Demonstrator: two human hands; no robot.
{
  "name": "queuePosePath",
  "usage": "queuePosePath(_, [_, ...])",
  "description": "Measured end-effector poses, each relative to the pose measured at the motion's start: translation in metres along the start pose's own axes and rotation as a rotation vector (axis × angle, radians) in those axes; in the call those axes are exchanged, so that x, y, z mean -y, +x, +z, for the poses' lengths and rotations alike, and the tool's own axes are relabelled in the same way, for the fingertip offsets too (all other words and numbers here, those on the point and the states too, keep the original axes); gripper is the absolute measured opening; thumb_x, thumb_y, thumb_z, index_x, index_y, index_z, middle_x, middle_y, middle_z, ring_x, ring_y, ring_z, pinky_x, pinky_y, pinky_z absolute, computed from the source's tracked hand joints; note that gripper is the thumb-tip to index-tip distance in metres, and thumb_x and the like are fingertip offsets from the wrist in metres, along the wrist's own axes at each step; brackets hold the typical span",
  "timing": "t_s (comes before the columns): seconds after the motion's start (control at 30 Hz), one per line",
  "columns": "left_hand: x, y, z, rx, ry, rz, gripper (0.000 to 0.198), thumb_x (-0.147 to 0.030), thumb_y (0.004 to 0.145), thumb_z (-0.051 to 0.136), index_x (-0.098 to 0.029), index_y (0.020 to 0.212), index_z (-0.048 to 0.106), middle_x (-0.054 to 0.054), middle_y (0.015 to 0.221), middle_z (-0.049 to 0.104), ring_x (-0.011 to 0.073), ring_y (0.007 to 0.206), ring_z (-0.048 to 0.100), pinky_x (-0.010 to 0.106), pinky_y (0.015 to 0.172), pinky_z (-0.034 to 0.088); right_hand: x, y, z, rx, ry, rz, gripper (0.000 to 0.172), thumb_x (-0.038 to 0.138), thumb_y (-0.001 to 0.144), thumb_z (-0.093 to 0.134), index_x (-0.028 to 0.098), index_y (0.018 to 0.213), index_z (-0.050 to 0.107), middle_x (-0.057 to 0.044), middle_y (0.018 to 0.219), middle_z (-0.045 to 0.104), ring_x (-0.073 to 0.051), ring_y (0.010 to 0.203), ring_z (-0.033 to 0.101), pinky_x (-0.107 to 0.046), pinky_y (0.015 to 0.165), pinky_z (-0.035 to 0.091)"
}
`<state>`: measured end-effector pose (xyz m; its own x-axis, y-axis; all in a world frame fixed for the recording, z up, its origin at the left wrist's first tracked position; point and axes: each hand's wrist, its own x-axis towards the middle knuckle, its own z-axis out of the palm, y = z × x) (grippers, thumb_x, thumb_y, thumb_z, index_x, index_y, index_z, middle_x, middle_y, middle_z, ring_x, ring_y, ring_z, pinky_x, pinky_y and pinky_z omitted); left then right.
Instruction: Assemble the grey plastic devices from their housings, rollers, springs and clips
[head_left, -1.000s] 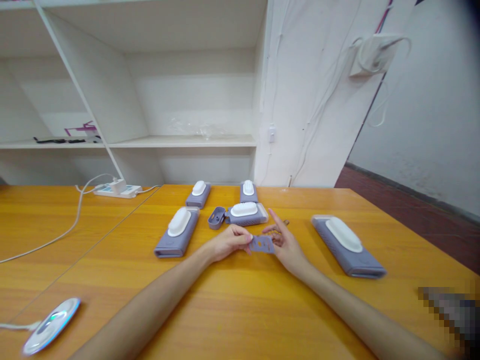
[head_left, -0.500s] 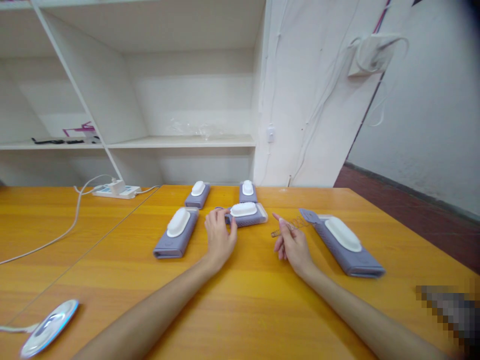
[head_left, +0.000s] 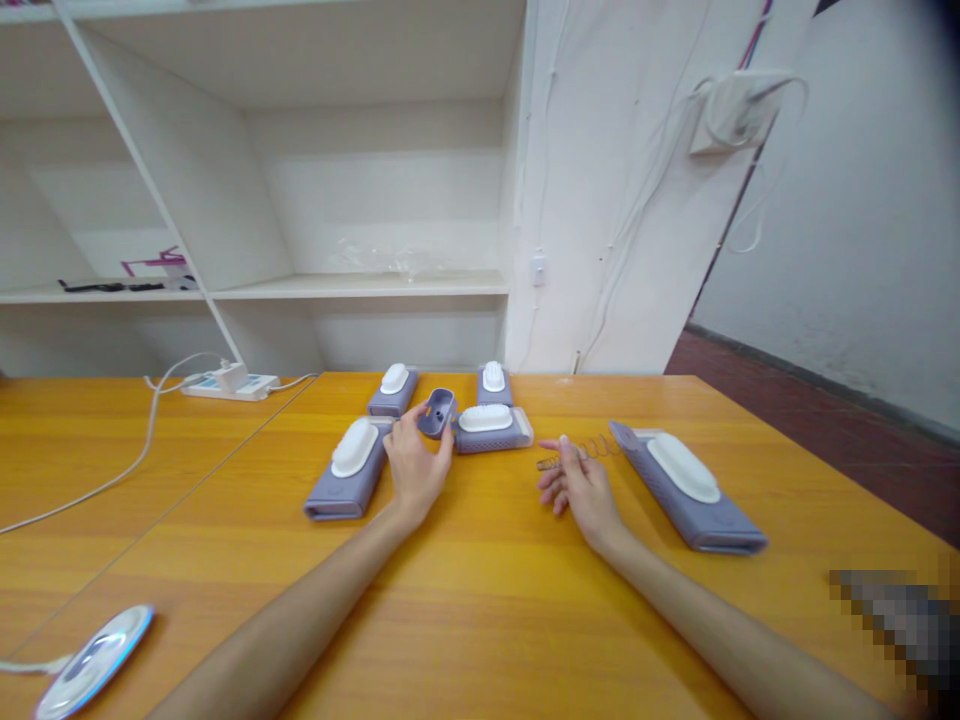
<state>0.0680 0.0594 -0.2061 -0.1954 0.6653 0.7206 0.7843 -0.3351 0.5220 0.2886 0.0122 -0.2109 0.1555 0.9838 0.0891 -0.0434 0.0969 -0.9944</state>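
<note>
My left hand [head_left: 417, 465] is closed on a small hollow purple cap [head_left: 439, 413], its open side facing me. Just right of it lies a purple case [head_left: 491, 440] with a white bristled oval piece [head_left: 486, 418] on top. My right hand [head_left: 583, 487] pinches a coiled metal spring [head_left: 592, 448] between thumb and fingers. At the spring's far end is a flat purple oval piece [head_left: 625, 437], close to another purple case [head_left: 701, 515] topped by a white oval piece [head_left: 682, 466]. Whether the oval piece touches that case I cannot tell.
More purple cases with white tops stand at the left [head_left: 346, 490], back left [head_left: 390, 400] and back middle [head_left: 495, 388]. A glowing round pad [head_left: 97, 660] lies front left. Behind are a power strip [head_left: 232, 383] and white shelves [head_left: 360, 285].
My left hand has moved left, away from the middle case, and now holds the purple cap up in view. My right hand and the spring have barely moved.
</note>
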Motion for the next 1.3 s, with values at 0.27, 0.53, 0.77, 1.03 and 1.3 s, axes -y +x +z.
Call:
queuePosePath(0.27, [-0.023,-0.026,0.002,0.392,-0.421,0.329,0.044,-0.026,0.074,0.064,-0.019,0.116,0.050,0.009,0.109,0.060,0.0215,0.100,0.056,0.033,0.086,0.042,-0.005,0.006,0.000,0.077,0.008,-0.011,0.043,0.048,0.068,0.071,0.016,0.089,0.053,-0.004,0.063,0.067,-0.019,0.054,0.066,-0.026,0.046,0.052])
queuePosePath(0.53, [-0.025,-0.013,0.001,0.655,-0.721,-0.127,0.037,-0.042,0.085,0.050,-0.017,0.111,0.061,0.005,0.097,0.064,0.0168,0.081,0.055,0.027,0.075,0.042,-0.004,0.004,-0.001,0.107,-0.006,-0.022,0.036,0.046,0.067,0.071,0.013,0.079,0.064,-0.004,0.065,0.066,-0.013,0.054,0.060,-0.020,0.044,0.045])
queuePosePath(0.77, [-0.030,-0.014,0.005,0.850,-1.043,-0.314,0.042,-0.044,0.080,0.058,-0.015,0.110,0.054,0.002,0.080,0.060,0.0126,0.073,0.056,0.023,0.066,0.042,-0.003,0.002,0.004,0.181,-0.048,0.004,0.033,0.042,0.061,0.076,0.014,0.073,0.065,-0.002,0.060,0.065,-0.013,0.053,0.058,-0.024,0.050,0.047])
queuePosePath(1.03, [-0.029,-0.015,0.011,0.892,-1.150,-0.421,0.047,-0.044,0.069,0.070,-0.015,0.101,0.053,0.006,0.087,0.066,0.0155,0.076,0.063,0.027,0.070,0.047,-0.006,0.004,0.005,0.176,-0.058,-0.024,0.035,0.045,0.060,0.076,0.014,0.075,0.067,-0.002,0.060,0.066,-0.013,0.051,0.058,-0.025,0.050,0.047])
queuePosePath(1.3, [-0.022,-0.011,0.010,0.940,-1.238,-0.436,0.047,-0.034,0.067,0.075,-0.015,0.104,0.054,0.009,0.100,0.066,0.0176,0.088,0.064,0.032,0.083,0.046,-0.008,0.004,0.005,0.152,-0.058,-0.030,0.032,0.039,0.058,0.077,0.015,0.077,0.069,-0.003,0.066,0.069,-0.017,0.056,0.062,-0.029,0.053,0.051])
